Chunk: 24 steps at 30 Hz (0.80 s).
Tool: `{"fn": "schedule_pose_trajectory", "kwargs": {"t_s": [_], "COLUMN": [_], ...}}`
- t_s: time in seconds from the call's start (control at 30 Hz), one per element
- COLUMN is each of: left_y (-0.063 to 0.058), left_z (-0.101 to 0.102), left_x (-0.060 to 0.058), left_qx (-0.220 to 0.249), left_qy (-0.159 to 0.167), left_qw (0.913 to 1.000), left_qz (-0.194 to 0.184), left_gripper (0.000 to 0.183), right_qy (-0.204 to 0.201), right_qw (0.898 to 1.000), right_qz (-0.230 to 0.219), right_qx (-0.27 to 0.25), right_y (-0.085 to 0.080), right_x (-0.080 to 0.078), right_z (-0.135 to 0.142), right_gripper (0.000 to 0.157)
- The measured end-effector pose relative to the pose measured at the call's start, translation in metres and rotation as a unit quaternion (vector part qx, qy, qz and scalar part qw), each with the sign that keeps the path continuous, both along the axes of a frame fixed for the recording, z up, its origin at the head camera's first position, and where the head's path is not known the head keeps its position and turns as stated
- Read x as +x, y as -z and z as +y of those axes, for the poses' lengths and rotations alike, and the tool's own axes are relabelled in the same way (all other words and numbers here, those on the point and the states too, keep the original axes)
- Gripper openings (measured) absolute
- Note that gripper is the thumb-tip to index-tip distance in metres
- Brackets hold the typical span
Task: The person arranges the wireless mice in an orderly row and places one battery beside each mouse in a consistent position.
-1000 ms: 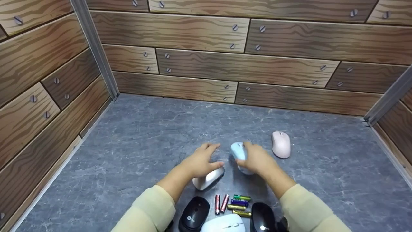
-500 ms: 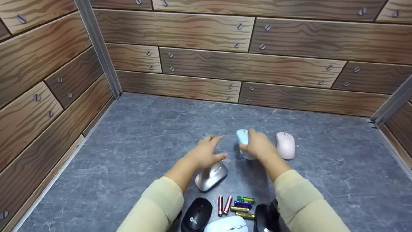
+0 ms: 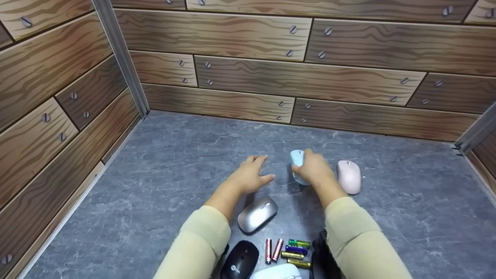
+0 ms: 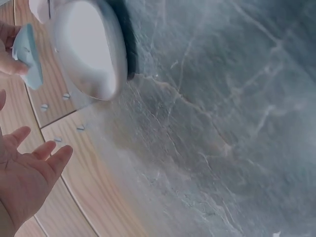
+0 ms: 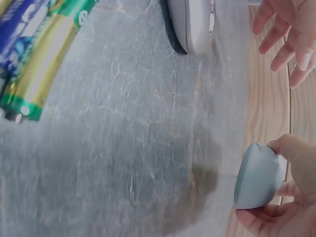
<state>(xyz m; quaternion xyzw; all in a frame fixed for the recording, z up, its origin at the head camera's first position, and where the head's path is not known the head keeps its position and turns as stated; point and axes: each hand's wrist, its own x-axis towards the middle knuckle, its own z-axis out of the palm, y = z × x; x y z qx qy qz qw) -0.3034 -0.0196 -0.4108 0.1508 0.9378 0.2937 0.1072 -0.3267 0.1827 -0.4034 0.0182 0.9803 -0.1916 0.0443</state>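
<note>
From where I stand, the right hand [image 3: 316, 168] has the blue mouse [image 3: 297, 158] between thumb and fingers, above the tabletop [image 3: 186, 155] and short of its far edge, where the plank-patterned wall [image 3: 248, 73] rises. The left hand [image 3: 251, 176] holds nothing; its fingers are spread, thumb out toward the blue mouse, and the silver mouse [image 3: 258, 215] lies tilted on the nearer side of it. Closest to the tabletop's right edge sits the pink mouse [image 3: 349, 177], just beside the right hand. Toward me, two red batteries [image 3: 268, 251] lie left of a green battery [image 3: 299, 243], a blue battery [image 3: 296, 250] and two yellow batteries [image 3: 292, 255], with the black mouse [image 3: 240, 259] and white mouse [image 3: 277, 272] close by.
</note>
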Motion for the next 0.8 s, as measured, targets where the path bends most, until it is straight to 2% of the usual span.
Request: {"fn": "schedule_pose_trajectory", "kwargs": {"t_s": [0.2,0.5,0.8], "left_y": [0.006,0.008,0.010], "left_z": [-0.001,-0.005,-0.006], "left_x": [-0.006,-0.013,-0.015], "left_qx": [-0.006,-0.021,-0.032], "left_qy": [-0.005,-0.007,-0.007], "left_qw": [1.0000,0.9997,0.9995], "left_qz": [0.002,0.000,0.000], "left_gripper": [0.070,0.070,0.071], "right_qy": [0.022,0.039,0.057], "right_qw": [1.000,0.998,0.997], "right_qz": [-0.017,-0.054,-0.047], "right_qx": [0.002,-0.015,-0.012], "right_y": [0.011,0.024,0.031], "right_x": [-0.008,-0.017,-0.018], "right_z": [0.001,-0.002,-0.005], "right_gripper": [0.070,0.077,0.075]}}
